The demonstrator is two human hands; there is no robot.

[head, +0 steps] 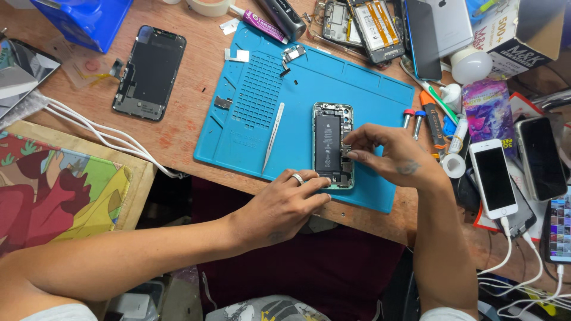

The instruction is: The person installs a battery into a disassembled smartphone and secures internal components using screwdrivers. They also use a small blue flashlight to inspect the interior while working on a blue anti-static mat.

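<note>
Two hands: both work on one opened phone (333, 144), which lies face-down-open on the blue mat (369, 89) near its front edge.
Left hand (284, 205): nearest the body, ring on one finger, fingers curled and loosely together, the tips pressed on the phone's lower left corner; it grips nothing.
Right hand (395, 156): just beyond, beside the phone's right edge, thumb and forefinger narrowed to a pinch over the board next to the black battery; whether a small part sits between them is too small to tell.
Tweezers (273, 138): loose on the mat, left of the phone, apart from both hands.
White phone (493, 177): right of the mat, cabled, screen dark.
Screen panel (148, 72): farther left on the wooden bench (196, 71), face down.
Stripped phone frames (357, 22): at the far edge, beyond the mat.
</note>
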